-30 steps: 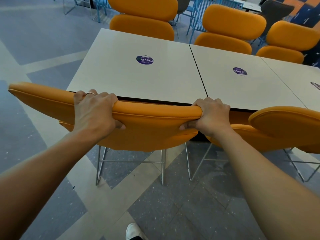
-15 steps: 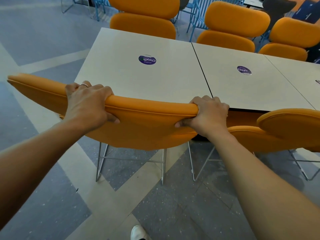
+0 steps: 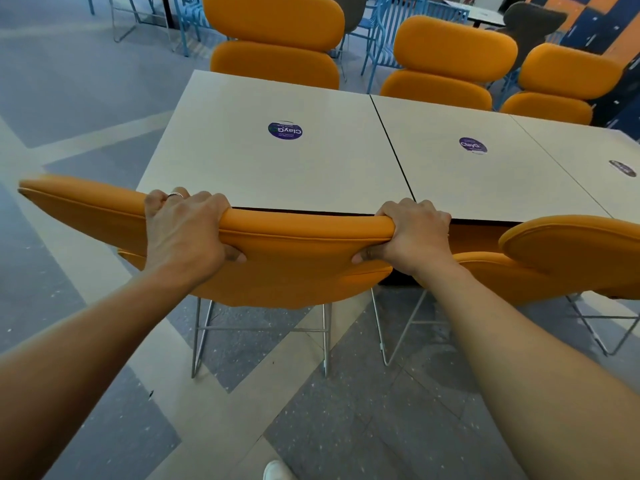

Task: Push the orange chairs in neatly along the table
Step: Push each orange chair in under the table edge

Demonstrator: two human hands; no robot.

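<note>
An orange chair [image 3: 291, 268] with chrome wire legs stands at the near edge of the white table [image 3: 242, 161], its backrest top touching or just at the table edge. My left hand [image 3: 183, 230] grips the backrest's top rim left of the middle, a ring on one finger. At the backrest's right end, my right hand [image 3: 412, 237] curls round the rim. A second orange chair [image 3: 568, 261] stands close on the right, tucked against the table.
Three more orange chairs [image 3: 277, 43] line the table's far side. Round purple stickers [image 3: 285, 130] mark the tabletops. Blue metal chairs [image 3: 384, 15] stand behind. My white shoe [image 3: 277, 471] shows at the bottom on the grey patterned floor.
The chair's backrest has shifted slightly forward and left against the table edge with both hands still gripping it; the view has moved a little.
</note>
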